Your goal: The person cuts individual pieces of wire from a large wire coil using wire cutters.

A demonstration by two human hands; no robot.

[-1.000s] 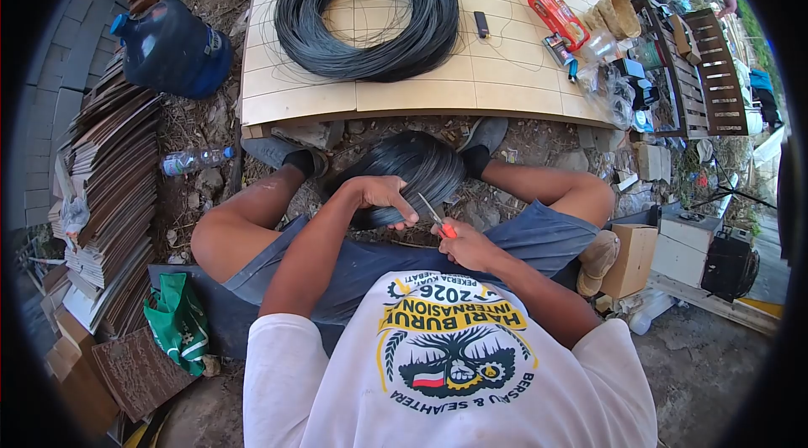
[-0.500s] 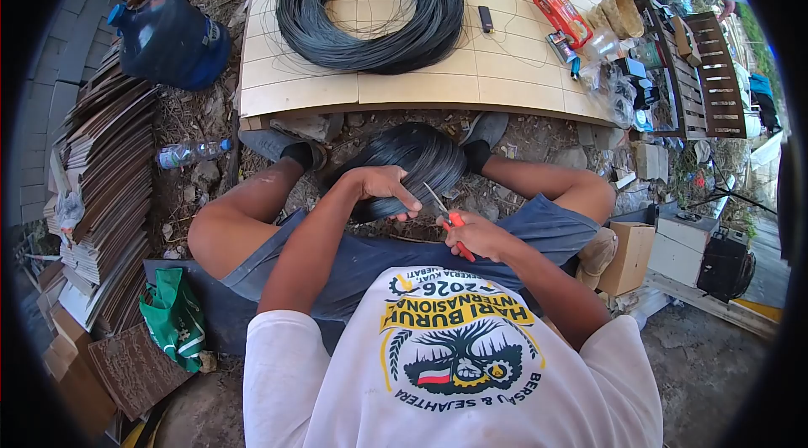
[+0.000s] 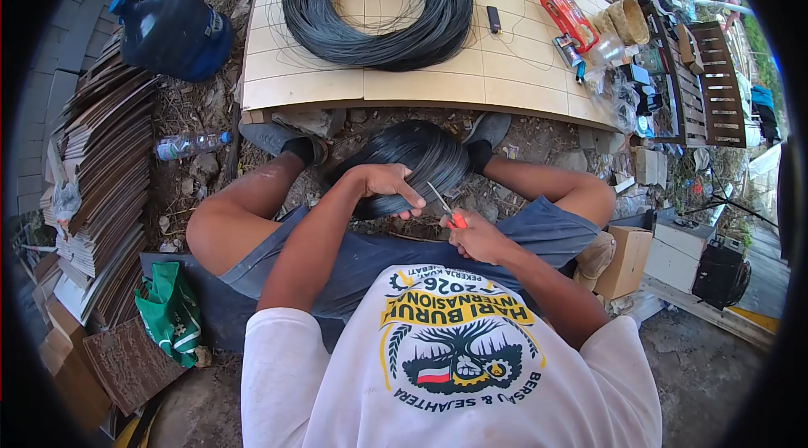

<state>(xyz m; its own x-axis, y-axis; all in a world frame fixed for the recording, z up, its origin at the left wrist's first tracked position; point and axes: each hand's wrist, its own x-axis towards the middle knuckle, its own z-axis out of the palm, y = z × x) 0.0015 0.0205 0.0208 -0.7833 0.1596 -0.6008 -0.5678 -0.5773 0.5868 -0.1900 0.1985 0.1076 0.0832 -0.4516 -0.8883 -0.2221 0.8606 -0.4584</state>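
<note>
A bundle of dark wire (image 3: 412, 153) lies on the ground between my legs, behind my hands. My left hand (image 3: 391, 187) is at the bundle's near side, thumb stretched to the right and fingers curled under; whether it grips strands is hard to make out. In my right hand (image 3: 473, 236) are red-handled pliers (image 3: 458, 220), closed in the fingers, with the metal tip pointing up and left beside the bundle. A large coil of dark wire (image 3: 454, 23) rests on the tan table beyond my feet.
The tan table (image 3: 522, 82) also bears a small black device, a red packet and a woven basket (image 3: 629, 21). At left are a blue water jug (image 3: 175, 31), stacked boards (image 3: 105, 187) and a green bag (image 3: 168, 313). A cardboard box (image 3: 624, 261) stands at right; another person is at the upper right.
My right hand has turned the pliers slightly, and less of their red handles shows. The view has shifted slightly. My left hand stays at the bundle.
</note>
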